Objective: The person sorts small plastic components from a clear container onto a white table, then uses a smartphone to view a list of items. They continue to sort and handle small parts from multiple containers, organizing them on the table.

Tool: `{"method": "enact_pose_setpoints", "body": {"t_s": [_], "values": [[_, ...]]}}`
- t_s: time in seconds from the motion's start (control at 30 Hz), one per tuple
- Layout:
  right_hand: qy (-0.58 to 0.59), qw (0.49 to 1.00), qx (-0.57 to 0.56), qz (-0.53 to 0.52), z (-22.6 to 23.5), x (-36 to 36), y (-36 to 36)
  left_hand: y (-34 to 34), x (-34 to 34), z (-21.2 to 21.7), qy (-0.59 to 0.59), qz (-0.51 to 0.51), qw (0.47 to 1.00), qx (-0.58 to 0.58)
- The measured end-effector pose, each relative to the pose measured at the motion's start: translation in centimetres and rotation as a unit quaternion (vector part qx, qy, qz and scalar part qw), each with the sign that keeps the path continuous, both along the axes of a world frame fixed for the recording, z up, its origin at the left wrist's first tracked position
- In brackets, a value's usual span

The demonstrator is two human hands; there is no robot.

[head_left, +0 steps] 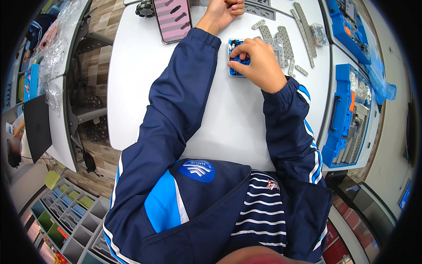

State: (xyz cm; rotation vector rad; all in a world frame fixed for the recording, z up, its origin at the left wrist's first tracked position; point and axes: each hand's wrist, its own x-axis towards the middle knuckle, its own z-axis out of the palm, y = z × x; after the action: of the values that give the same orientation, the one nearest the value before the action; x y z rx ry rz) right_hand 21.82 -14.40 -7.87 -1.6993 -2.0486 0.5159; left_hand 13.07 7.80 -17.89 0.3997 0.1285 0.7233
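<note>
Navy jacket (176, 132), blue-white trim, striped shirt (259, 211).

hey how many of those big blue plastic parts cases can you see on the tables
2. One blue case lies at the upper right beyond the grey strips; the other blue case lies open along the right side, near the right sleeve. More may be hidden outside the view.

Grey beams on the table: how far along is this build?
Done: nothing visibly joined; the grey beams lie loose. In hand: the right hand picks in a small blue tray of parts; the left hand is fisted. Left: apparently the whole assembly.
</note>
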Motion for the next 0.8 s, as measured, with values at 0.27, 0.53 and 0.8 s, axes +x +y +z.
{"method": "enact_pose_setpoints", "body": {"t_s": [0.27, 0.53, 0.8], "values": [[0.037, 0.996, -0.079, -0.008, 0.2, -0.2, 0.0, 0.0, 0.1, -0.1, 0.010, 0.010, 1.000, -0.015], [-0.080, 0.997, 0.005, 0.008, 0.6, -0.2, -1.0, 0.3, 0.2, -0.5, 0.008, 0.004, 1.000, -0.007], [0.096, 0.993, 0.068, -0.015, 0.9, 2.5, 1.2, -1.4, -0.5, 2.4, 0.084, -0.084, 0.991, 0.059]]}}
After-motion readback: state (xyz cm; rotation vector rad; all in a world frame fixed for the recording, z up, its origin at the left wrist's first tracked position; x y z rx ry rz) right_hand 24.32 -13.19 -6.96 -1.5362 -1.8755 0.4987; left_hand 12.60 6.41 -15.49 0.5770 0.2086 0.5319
